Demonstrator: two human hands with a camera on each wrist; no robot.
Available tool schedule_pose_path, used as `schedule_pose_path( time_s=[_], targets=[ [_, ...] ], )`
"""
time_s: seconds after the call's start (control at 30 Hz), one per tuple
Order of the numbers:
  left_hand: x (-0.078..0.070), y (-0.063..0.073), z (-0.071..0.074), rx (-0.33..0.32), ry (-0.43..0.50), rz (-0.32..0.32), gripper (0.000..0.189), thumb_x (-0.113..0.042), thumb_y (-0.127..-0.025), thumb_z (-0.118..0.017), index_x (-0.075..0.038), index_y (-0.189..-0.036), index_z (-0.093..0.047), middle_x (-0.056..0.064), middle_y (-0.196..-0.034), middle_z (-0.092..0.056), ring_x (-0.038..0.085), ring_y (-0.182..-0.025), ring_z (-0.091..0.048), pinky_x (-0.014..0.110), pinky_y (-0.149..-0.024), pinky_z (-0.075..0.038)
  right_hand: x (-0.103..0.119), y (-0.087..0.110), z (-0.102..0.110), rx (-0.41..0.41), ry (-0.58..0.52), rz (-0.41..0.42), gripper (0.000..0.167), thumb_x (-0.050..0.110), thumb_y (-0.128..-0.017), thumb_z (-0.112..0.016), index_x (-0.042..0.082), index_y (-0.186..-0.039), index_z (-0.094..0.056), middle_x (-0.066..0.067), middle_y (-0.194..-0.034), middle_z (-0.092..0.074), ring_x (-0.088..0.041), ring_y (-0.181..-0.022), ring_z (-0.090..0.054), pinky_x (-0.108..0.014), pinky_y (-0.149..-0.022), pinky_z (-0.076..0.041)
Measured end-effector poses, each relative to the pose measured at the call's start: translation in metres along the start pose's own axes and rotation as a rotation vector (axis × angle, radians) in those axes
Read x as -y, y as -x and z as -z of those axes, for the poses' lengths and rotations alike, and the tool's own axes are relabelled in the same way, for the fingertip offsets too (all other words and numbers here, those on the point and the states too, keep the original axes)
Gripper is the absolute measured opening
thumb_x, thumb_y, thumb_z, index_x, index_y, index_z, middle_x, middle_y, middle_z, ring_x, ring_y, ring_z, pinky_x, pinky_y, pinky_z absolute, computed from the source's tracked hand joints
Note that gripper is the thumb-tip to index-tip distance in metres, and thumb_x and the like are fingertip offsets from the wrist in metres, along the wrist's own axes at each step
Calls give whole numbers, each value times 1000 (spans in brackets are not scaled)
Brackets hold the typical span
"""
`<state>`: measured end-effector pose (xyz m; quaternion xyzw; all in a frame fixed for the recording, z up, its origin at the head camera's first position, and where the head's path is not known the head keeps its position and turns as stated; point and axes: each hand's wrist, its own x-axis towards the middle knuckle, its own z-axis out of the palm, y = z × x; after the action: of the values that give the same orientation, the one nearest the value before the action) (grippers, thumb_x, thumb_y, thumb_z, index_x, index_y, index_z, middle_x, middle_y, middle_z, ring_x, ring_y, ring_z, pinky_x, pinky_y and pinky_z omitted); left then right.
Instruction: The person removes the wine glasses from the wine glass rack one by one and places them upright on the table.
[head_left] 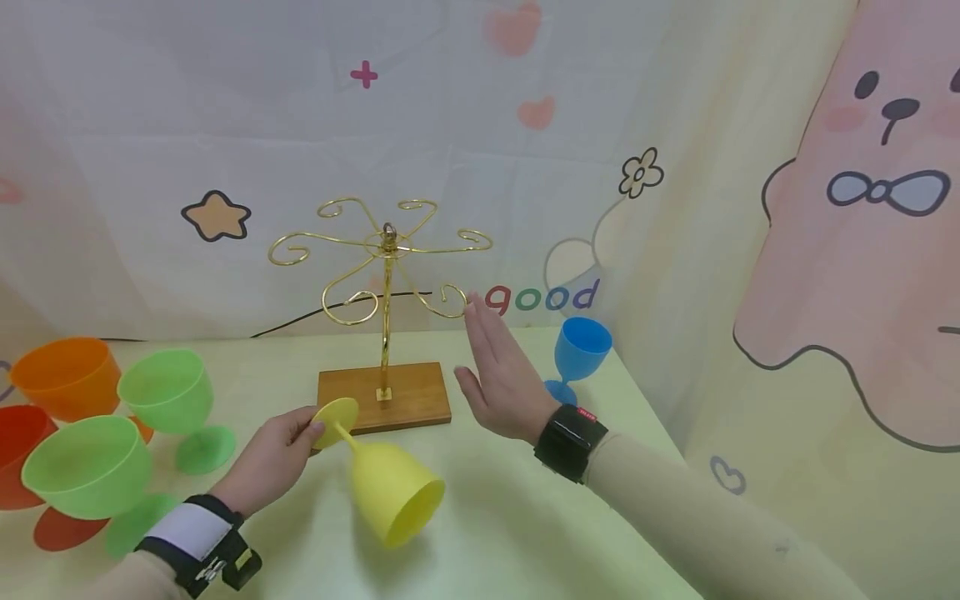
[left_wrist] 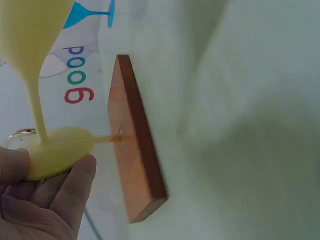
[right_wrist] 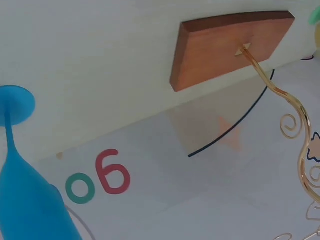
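My left hand [head_left: 273, 458] pinches a yellow plastic goblet [head_left: 378, 479] by its round foot, thumb on one face and fingers behind. The goblet is tipped, its bowl hanging down to the right with the mouth towards me. In the left wrist view the thumb and fingertips grip the edge of the foot [left_wrist: 60, 150]. My right hand [head_left: 506, 379] is raised with straight fingers and holds nothing. Its fingertips overlap the front right curl of a gold wire rack [head_left: 386, 317]. The rack rises from a wooden base [head_left: 420, 400] behind the goblet.
A blue goblet [head_left: 581, 350] stands at the back right, beyond my right wrist. On the left are an orange goblet [head_left: 63, 379], a red one [head_left: 18, 458] and two green goblets [head_left: 168, 392]. A printed cloth [head_left: 465, 100] hangs behind the table.
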<state>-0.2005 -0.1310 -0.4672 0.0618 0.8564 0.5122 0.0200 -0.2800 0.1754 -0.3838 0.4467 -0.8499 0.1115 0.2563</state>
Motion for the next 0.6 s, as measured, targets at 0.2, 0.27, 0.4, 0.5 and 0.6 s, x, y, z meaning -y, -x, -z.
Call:
schedule_pose_path(
  time_s=[0.2, 0.27, 0.4, 0.5, 0.6],
  targets=[
    [14, 4, -27, 16, 323, 207, 33, -9, -104, -42, 6, -133, -50, 21, -118, -60, 25, -100, -63, 32, -84, -55, -1, 22, -3, 41, -39, -4, 69, 39, -102, -32, 4, -155, -3, -13, -161, -7, -25, -147, -6, -44, -118, -11],
    [16, 6, -37, 28, 398, 271, 33, -9, -104, -41, 6, -132, -51, 19, -116, -60, 23, -97, -63, 34, -84, -55, 0, 25, -3, 57, -52, 34, 68, 42, -103, -28, 4, -155, -6, -11, -162, -7, -26, -147, -8, -44, -118, -13],
    [17, 8, -53, 82, 497, 401, 33, -8, -104, -39, 7, -132, -49, 16, -112, -63, 23, -92, -63, 39, -85, -55, 4, 29, -2, 105, -70, 105, 67, 44, -103, -26, 5, -155, -10, -5, -162, -7, -25, -147, -10, -42, -117, -16],
    [17, 9, -62, 121, 560, 479, 36, -8, -105, -38, 9, -135, -44, 18, -113, -63, 25, -92, -63, 41, -84, -55, 5, 30, -1, 116, -85, 153, 65, 42, -102, -27, 5, -155, -13, -4, -162, -10, -24, -147, -13, -41, -117, -18],
    [17, 10, -70, 150, 610, 494, 36, -7, -105, -37, 11, -135, -42, 19, -114, -63, 25, -93, -64, 41, -85, -55, 7, 30, 1, 111, -93, 203, 63, 40, -103, -25, 3, -153, -17, -5, -161, -14, -24, -146, -16, -42, -117, -19]
  ],
)
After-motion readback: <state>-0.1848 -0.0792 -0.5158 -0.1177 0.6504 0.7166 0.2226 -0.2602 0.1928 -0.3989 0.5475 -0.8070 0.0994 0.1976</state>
